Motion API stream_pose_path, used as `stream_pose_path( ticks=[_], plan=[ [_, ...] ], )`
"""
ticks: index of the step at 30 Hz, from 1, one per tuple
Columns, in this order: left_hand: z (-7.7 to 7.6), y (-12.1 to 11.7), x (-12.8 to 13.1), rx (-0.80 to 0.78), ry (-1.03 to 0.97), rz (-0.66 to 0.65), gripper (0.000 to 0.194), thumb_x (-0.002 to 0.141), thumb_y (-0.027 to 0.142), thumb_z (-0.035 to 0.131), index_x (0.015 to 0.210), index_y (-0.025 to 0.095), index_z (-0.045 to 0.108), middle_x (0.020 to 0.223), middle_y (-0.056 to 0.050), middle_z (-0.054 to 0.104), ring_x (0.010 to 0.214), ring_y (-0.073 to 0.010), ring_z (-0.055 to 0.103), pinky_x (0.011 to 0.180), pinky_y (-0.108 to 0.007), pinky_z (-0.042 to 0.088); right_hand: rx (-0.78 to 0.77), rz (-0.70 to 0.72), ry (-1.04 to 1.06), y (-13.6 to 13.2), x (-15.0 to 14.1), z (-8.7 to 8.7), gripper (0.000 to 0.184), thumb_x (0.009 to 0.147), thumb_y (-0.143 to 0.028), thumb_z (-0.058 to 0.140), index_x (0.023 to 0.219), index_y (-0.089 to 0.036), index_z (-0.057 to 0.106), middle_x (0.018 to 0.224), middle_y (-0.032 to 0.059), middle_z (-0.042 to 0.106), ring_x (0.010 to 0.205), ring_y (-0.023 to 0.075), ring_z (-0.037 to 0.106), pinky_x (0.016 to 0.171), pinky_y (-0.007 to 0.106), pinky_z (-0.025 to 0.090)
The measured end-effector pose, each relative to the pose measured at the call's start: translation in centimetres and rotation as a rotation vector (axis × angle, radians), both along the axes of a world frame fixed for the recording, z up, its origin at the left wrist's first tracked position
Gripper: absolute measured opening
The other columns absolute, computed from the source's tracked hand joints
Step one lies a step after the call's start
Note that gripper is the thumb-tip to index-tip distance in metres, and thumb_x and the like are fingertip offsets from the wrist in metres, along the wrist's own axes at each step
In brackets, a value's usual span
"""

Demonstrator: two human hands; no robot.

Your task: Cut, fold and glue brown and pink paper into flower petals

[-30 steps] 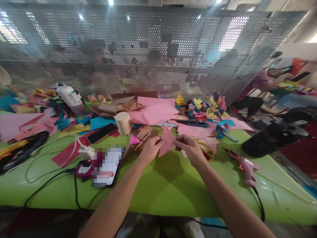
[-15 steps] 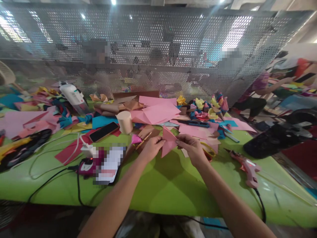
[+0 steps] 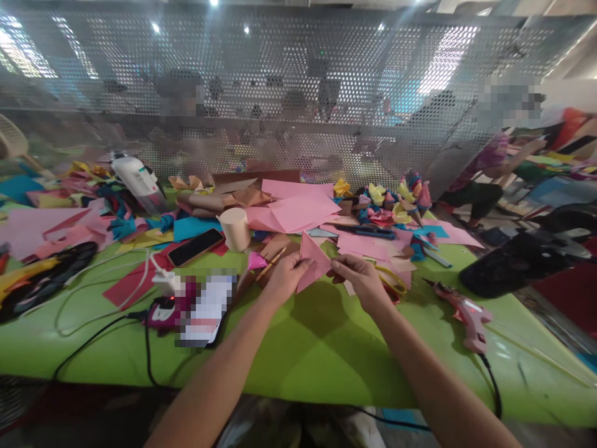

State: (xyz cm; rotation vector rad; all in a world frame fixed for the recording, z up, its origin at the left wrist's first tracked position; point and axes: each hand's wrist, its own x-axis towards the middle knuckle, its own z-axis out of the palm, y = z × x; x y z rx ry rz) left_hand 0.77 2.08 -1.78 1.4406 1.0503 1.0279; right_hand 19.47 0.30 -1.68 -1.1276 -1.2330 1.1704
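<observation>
A folded piece of pink paper (image 3: 314,260) is held up over the green table, its pointed tip upward. My left hand (image 3: 285,277) pinches its left side between thumb and fingers. At the paper's right corner, my right hand (image 3: 360,277) is closed in a pinch, thumb against fingertips. Beside the right hand lie scissors with yellow handles (image 3: 392,281), partly hidden by it. A thin brown stick (image 3: 271,264) and a shiny magenta item (image 3: 256,261) rest near my left hand.
Pink sheets (image 3: 298,208) and a cream-coloured cup (image 3: 235,229) stand beyond my hands. A pink glue gun (image 3: 466,317) with its cord and a black bottle (image 3: 517,264) lie right. Phones, including a dark one (image 3: 196,247), and cables are left. A person (image 3: 485,168) sits beyond the table.
The pink paper has turned and shifted slightly left in my fingers. At the far right, the other person's head has come into view beside the perforated panel.
</observation>
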Motion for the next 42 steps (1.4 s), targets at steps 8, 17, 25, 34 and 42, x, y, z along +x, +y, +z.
stream_pose_path(
  ticks=[8,17,25,34,42],
  plan=[
    [-0.21,0.07,-0.15,0.088,0.118,-0.03,0.033,0.089,0.047,0.059,0.077,0.017,0.061,0.076,0.0,0.064,0.077,-0.0186,0.058,0.074,-0.029,0.044,0.032,0.0,-0.055,-0.28,-0.17,0.32,0.042,0.065,-0.059,0.082,0.071,-0.02,0.07,0.062,-0.0002,0.064,0.059,0.0141,0.056,0.056,0.028,0.046],
    [0.06,-0.32,0.45,0.134,0.193,-0.06,0.026,0.093,0.039,0.055,0.087,0.018,0.068,0.088,-0.004,0.072,0.087,-0.0221,0.064,0.081,-0.031,0.048,0.034,-0.03,-0.084,-0.21,-0.29,0.1,0.039,0.061,-0.054,0.086,0.064,-0.02,0.067,0.055,-0.0018,0.059,0.053,0.0136,0.05,0.051,0.027,0.04],
    [-0.47,-0.25,0.01,0.1,0.296,-0.209,0.036,0.092,0.046,0.055,0.096,0.016,0.075,0.088,-0.005,0.076,0.083,-0.025,0.067,0.076,-0.033,0.047,0.04,-0.034,-0.077,-0.4,-0.48,0.13,0.041,0.063,-0.059,0.082,0.064,-0.021,0.066,0.058,-0.0006,0.061,0.055,0.0144,0.051,0.053,0.028,0.042],
    [-0.18,-0.44,-0.18,0.128,0.335,-0.345,0.03,0.091,0.037,0.054,0.099,0.018,0.075,0.099,-0.006,0.078,0.089,-0.0255,0.069,0.078,-0.032,0.047,0.079,-0.061,-0.084,-0.3,-0.1,0.52,0.041,0.067,-0.061,0.079,0.063,-0.022,0.065,0.055,-0.0027,0.053,0.055,0.014,0.048,0.054,0.028,0.04],
    [-0.4,-0.51,-0.03,0.142,0.374,-0.383,0.023,0.09,0.034,0.057,0.09,0.019,0.074,0.089,-0.005,0.077,0.082,-0.0239,0.066,0.072,-0.03,0.046,0.055,-0.072,-0.04,-0.22,0.32,0.7,0.043,0.069,-0.063,0.076,0.063,-0.023,0.063,0.058,-0.0016,0.056,0.058,0.0152,0.052,0.057,0.029,0.046]
  ],
)
